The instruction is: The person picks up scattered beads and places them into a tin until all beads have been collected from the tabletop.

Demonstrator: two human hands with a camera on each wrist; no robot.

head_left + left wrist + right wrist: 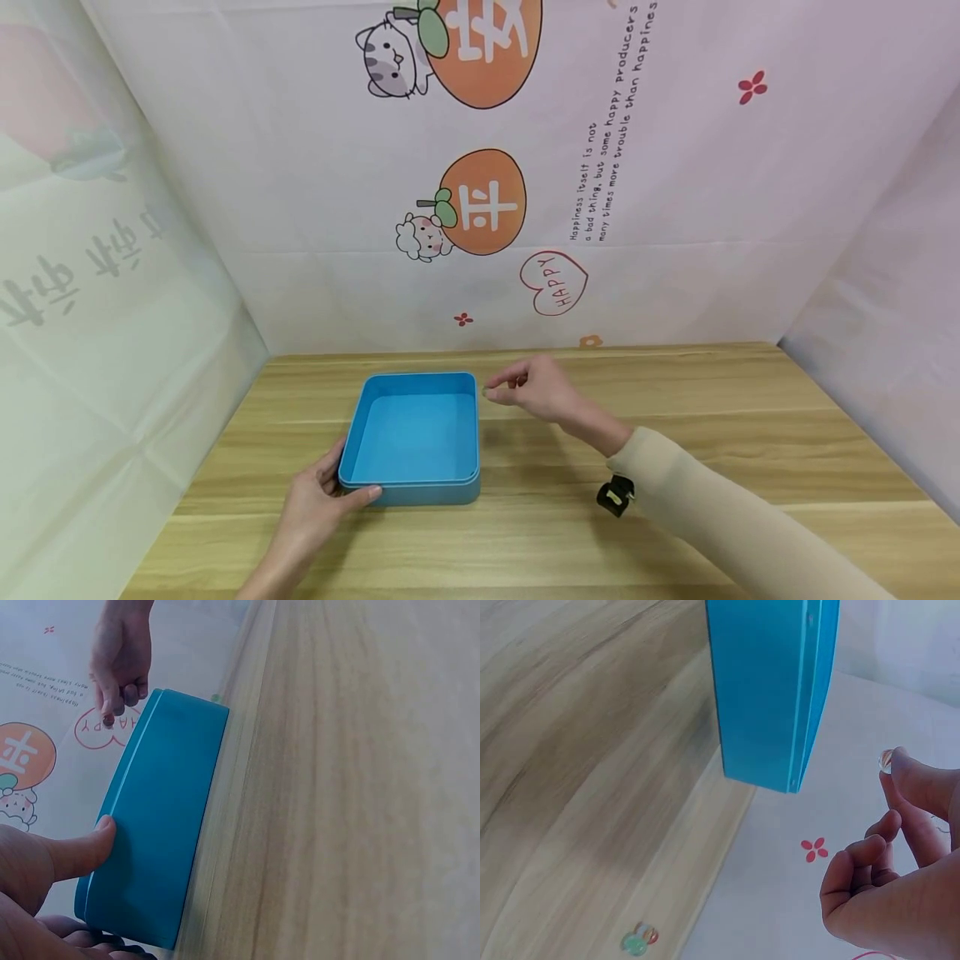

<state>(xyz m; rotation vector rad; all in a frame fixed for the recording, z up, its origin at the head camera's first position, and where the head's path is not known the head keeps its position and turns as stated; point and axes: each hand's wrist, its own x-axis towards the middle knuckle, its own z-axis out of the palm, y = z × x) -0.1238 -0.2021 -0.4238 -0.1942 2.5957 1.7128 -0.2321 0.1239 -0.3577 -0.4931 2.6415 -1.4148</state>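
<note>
A shallow blue open-topped plastic box [431, 495] rests on the wooden table, its visible floor bare. My left hand [313, 502] grips its near left corner, the thumb against the front wall and the fingers along the left side. Just right of the box's far right corner, my right hand [546, 393] is raised, pinching a small clear marble [886, 760] with an orange streak between thumb and index finger. The other right fingers are curled in. In the right wrist view, a green marble [634, 944] and a clear marble with orange-red [646, 932] lie together on the table.
Behind the table [750, 467] stands a white printed cloth [675, 275], with more cloth along the left and right sides. A small black device [615, 497] hangs at the right sleeve cuff, above the tabletop.
</note>
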